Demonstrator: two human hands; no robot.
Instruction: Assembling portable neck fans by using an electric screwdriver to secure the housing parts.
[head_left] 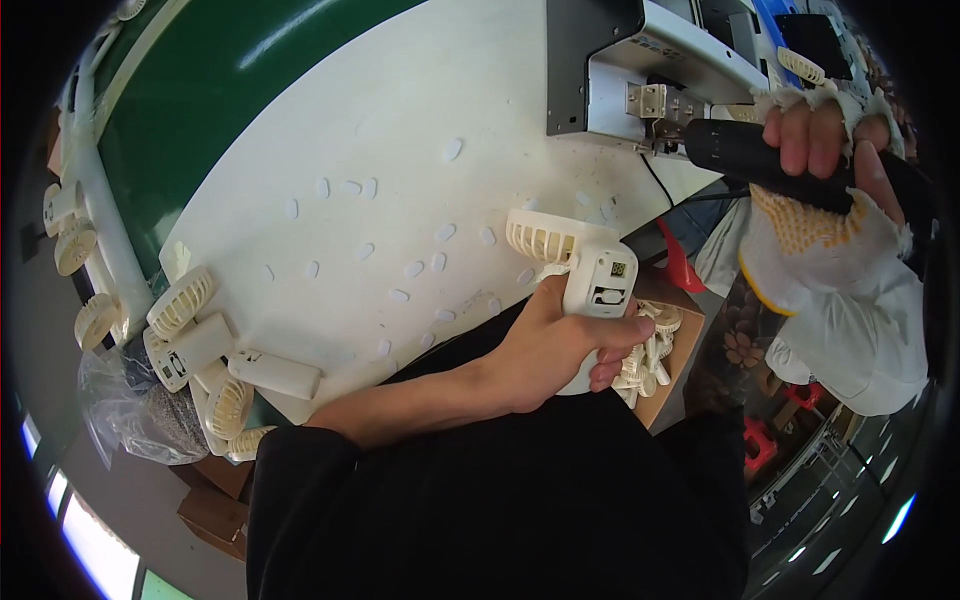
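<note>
My bare left hand (pixel 545 345) is closed round the handle of a cream handheld fan (pixel 605 275). The fan's grille points to the left, and a small display and a recessed slot face up on its body. In a white glove with the fingertips uncovered, my right hand (pixel 820 150) grips a black electric screwdriver (pixel 725 148). The screwdriver lies nearly level, its tip at the metal front of a grey screw feeder (pixel 660 100). Small white oval pieces (pixel 446 232) are scattered over the white tabletop (pixel 400 110), left of the held fan.
Several cream fans (pixel 185 300) crowd the table's left edge beside a clear plastic bag (pixel 130 400). A cardboard box (pixel 680 360) of cream fan parts stands below the right edge. Green surface (pixel 200 110) lies beyond the table, with more fans on a pale rail (pixel 90 200).
</note>
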